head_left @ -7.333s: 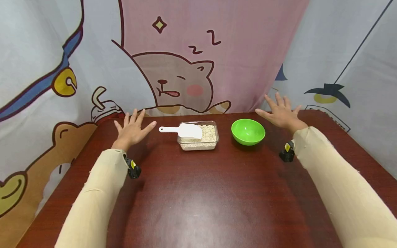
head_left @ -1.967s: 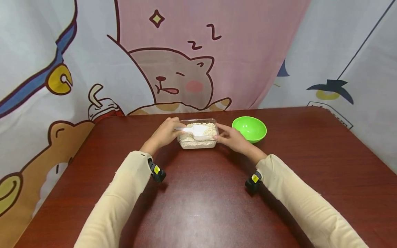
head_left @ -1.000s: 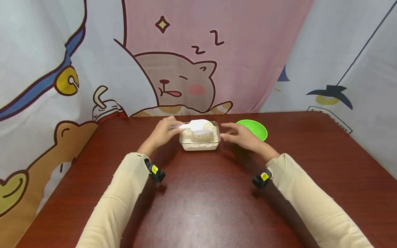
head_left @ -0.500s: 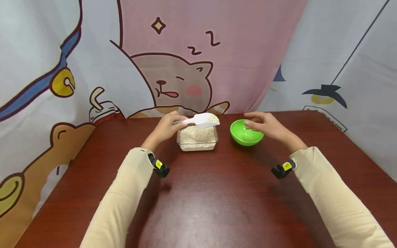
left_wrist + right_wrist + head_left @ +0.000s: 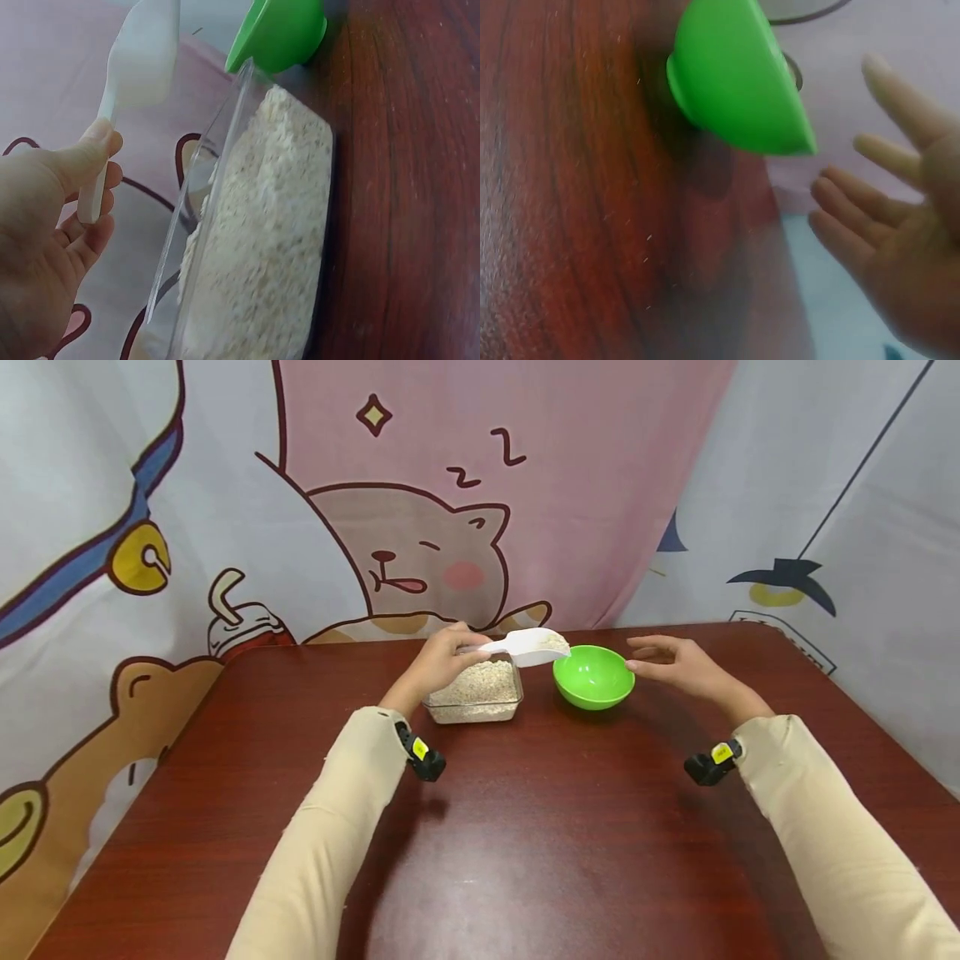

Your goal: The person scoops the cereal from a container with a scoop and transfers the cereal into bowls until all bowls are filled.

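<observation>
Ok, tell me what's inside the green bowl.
Nothing shows in the green bowl: its visible inner wall is bare. The loaded white scoop covers a bit of its left rim.

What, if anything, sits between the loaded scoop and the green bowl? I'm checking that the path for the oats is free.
Nothing visible does. The left hand holds the white scoop raised, its tip at the near rim of the green bowl, clear of the oat container. The right hand is open beside the bowl's far side, not over its opening.

A dark wooden table [image 5: 525, 827] stands before cartoon-printed curtains [image 5: 420, 527].
</observation>
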The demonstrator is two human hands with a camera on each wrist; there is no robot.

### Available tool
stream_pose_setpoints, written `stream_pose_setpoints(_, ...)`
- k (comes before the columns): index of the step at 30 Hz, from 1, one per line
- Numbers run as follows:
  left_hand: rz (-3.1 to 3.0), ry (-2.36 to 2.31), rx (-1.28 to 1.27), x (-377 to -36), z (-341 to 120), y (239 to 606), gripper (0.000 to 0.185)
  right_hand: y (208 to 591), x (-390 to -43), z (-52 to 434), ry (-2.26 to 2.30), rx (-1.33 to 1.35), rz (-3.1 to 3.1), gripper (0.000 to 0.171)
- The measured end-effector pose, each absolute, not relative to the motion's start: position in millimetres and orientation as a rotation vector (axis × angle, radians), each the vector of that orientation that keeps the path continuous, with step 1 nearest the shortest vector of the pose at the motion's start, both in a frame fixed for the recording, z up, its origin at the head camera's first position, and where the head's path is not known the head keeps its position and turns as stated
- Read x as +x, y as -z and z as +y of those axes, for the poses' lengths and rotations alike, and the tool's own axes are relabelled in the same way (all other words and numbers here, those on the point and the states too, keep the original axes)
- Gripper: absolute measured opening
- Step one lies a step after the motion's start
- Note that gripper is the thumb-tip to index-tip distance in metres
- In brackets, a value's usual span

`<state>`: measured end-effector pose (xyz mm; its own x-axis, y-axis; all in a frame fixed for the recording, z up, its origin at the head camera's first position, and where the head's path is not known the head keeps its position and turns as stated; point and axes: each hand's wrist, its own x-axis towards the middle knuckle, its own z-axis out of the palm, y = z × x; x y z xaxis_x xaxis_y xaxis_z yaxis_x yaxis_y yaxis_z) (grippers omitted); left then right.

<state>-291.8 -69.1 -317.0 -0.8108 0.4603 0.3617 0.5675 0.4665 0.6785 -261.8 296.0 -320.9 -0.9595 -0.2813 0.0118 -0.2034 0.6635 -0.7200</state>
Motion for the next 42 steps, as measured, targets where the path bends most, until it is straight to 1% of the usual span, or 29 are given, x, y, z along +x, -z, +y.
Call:
stream_pose_setpoints(7, -2.622, 1.263, -0.917, -297.0, -51.2, 322.6, 0.019, 339.8, -263.1, 304.4, 1.165, -0.475, 2.685, 0.063)
stream_pose_setpoints(12, -2.641, 1.286, -0.921, -298.6, -41.4, 325.4, 0.019, 349.3, -262.5, 303.4, 1.301, -0.426, 2.614, 0.065)
stream_pose_setpoints(17, -2.643, 1.284, -0.941, -300.0, -33.2, 327.8, 0.019, 353.3, -262.4, 301.7, 1.387, -0.428, 2.572, 0.064)
stream_pose_setpoints(26, -2.66, 1.178, -1.009, -304.2, -22.5, 327.4, 0.019, 355.9, -262.3, 301.7, 1.413, -0.393, 2.57, 0.065)
stream_pose_setpoints(32, -2.658, 0.999, -1.081, -312.3, -14.8, 322.1, 0.017, 353.4, -263.2, 301.6, 1.424, -0.388, 2.553, 0.065)
stream_pose_setpoints(37, -2.725, 0.72, -1.155, -314.2, -2.1, 310.3, 0.02, 349.9, -263.3, 301.8, 1.388, -0.354, 2.564, 0.066)
stream_pose_setpoints(42, -2.791, 0.413, -1.161, -311.3, 11.4, 301.6, 0.021, 346.6, -263.3, 301.7, 1.333, -0.353, 2.576, 0.067)
